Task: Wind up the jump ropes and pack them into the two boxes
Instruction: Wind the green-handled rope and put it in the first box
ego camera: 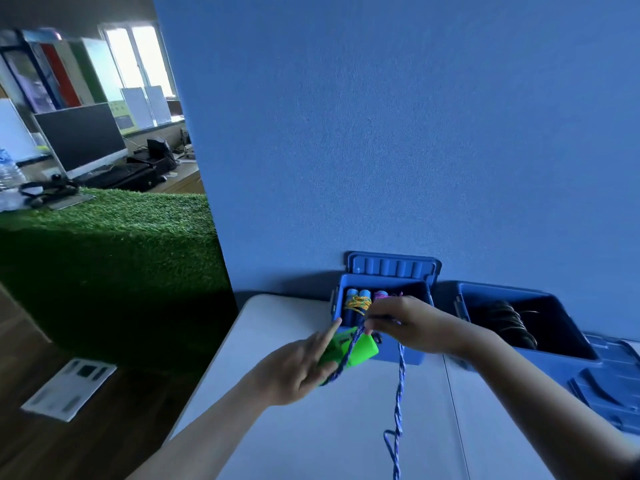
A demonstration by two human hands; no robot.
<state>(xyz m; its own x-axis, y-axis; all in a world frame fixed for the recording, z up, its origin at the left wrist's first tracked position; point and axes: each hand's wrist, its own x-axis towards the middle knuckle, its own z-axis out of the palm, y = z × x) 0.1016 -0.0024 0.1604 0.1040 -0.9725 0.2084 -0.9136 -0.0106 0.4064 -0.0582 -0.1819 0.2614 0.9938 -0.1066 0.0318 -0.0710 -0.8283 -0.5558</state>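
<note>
My left hand (298,367) holds the bright green handles (356,351) of a jump rope just in front of the small blue box (412,355). A blue braided rope (400,386) crosses the handles; my right hand (408,323) pinches it above them, and the rest trails down across the white table (311,445). Inside the small box lie wound ropes, one with blue handles and yellow cord (358,303), one pinkish, partly hidden by my right hand. A larger blue box (568,362) to the right holds dark coiled ropes (512,323).
The small box's lid (393,266) leans against the blue wall (381,133). Another blue lid (613,386) lies at the table's right edge. Left of the table are an artificial-grass block (114,244), a wooden floor with a white scale (69,388), and a desk with a monitor (81,136).
</note>
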